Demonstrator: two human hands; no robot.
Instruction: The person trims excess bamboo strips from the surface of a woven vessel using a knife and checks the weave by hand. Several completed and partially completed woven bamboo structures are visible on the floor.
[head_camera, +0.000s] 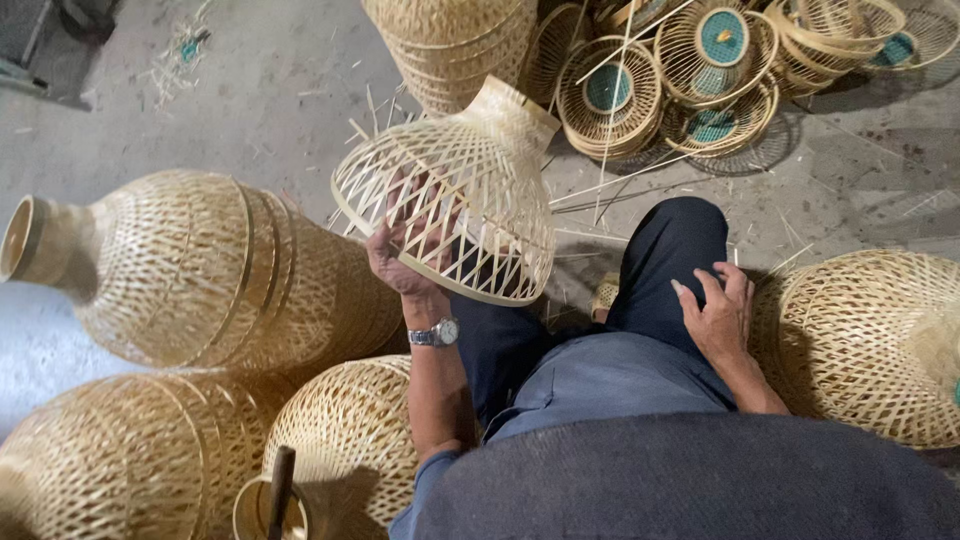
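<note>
My left hand (402, 262) is inside a woven bamboo lampshade (470, 180) and holds it up by its wide rim, fingers showing through the open lattice. The shade is bell-shaped, its narrow neck pointing away from me and to the upper right. A silver wristwatch (435, 333) sits on that wrist. My right hand (717, 310) rests flat on my right knee in dark trousers (670, 250), holding nothing, fingers slightly spread.
Finished woven shades lie around me: a stack at left (200, 270), two at lower left (120, 460) (350, 440), one at right (870, 340). Another stack (450, 40) and round woven frames with teal centres (660, 80) lie ahead. Loose bamboo strips litter the concrete floor (250, 90).
</note>
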